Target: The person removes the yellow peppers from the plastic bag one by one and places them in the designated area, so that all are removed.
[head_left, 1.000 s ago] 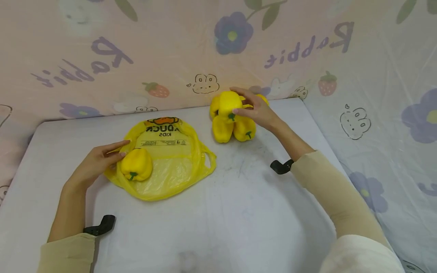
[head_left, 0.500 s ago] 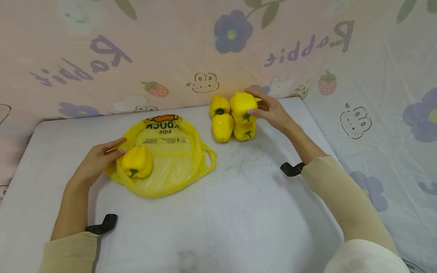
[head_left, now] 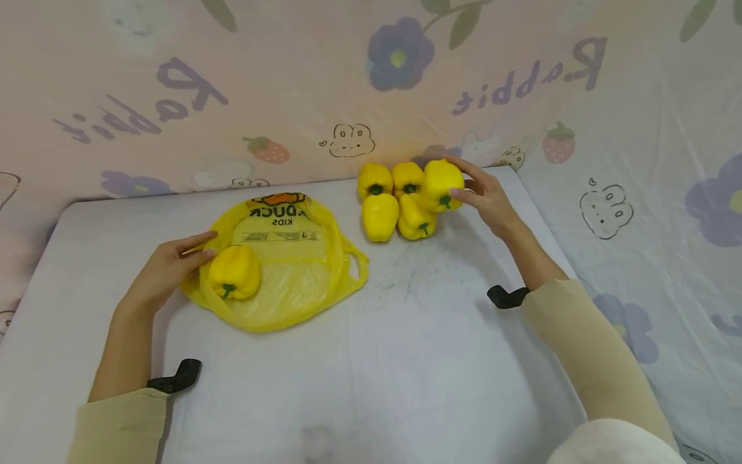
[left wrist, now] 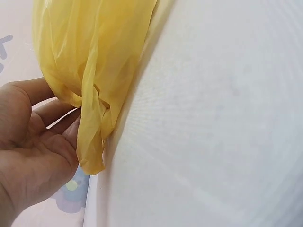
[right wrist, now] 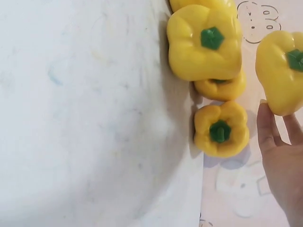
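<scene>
In the head view, my left hand (head_left: 168, 270) pinches the left rim of a yellow plastic bag (head_left: 290, 283), which lies with its mouth spread wide. A yellow bell pepper (head_left: 234, 272) with a green stem sits just inside that rim. The left wrist view shows a gathered end of the bag (left wrist: 92, 123) at my fingers. At the back, my right hand (head_left: 489, 196) grips another yellow bell pepper (head_left: 443, 183) between thumb and fingers. The right wrist view has this pepper (right wrist: 281, 71) raised apart from the others.
Several more yellow peppers stand clustered by the back edge, among them a front-left one (head_left: 380, 218) and a front-right one (head_left: 416, 217). One pepper (right wrist: 221, 130) visible in the right wrist view stands slightly apart. A printed curtain (head_left: 290, 84) rises behind the white table (head_left: 371, 386).
My right hand has carried its pepper rightward from over the cluster's left part, uncovering peppers behind it. The left hand stays almost still at the bag's rim.
</scene>
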The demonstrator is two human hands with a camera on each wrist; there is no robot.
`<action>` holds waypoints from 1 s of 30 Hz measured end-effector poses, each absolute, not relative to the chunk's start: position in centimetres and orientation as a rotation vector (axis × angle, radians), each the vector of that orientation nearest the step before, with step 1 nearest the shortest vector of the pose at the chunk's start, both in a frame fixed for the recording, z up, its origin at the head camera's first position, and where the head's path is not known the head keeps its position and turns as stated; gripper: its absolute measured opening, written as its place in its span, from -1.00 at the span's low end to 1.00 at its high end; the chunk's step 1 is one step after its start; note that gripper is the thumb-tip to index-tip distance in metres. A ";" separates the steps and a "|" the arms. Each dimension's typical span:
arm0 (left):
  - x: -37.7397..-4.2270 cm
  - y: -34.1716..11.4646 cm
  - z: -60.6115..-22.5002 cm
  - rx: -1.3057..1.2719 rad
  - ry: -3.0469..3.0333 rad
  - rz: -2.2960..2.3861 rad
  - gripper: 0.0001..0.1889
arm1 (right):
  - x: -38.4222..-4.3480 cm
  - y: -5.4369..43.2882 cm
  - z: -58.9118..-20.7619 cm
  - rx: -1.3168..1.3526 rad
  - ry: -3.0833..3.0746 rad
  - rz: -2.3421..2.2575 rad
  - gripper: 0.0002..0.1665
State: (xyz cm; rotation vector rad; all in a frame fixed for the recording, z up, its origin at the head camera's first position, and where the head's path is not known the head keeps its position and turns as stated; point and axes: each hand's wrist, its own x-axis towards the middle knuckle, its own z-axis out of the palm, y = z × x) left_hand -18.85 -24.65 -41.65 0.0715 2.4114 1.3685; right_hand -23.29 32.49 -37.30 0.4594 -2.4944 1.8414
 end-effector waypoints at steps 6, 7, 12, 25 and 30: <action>-18.8 -24.4 -41.6 0.060 2.393 1.392 -0.29 | -22.8 33.6 -38.1 0.422 -2.471 1.856 -0.37; -18.8 -24.4 -41.6 0.057 2.388 1.399 -0.29 | -22.8 33.8 -38.2 0.411 -2.477 1.850 -0.37; -18.9 -24.4 -41.8 0.064 2.385 1.411 -0.30 | -22.8 34.6 -38.8 0.391 -2.498 1.848 -0.37; -18.9 -24.6 -42.1 0.068 2.367 1.427 -0.28 | -22.9 36.4 -39.8 0.335 -2.484 2.115 -0.39; -18.8 -24.6 -42.0 0.061 2.373 1.417 -0.28 | -23.0 36.3 -40.7 0.284 -2.429 2.203 -0.39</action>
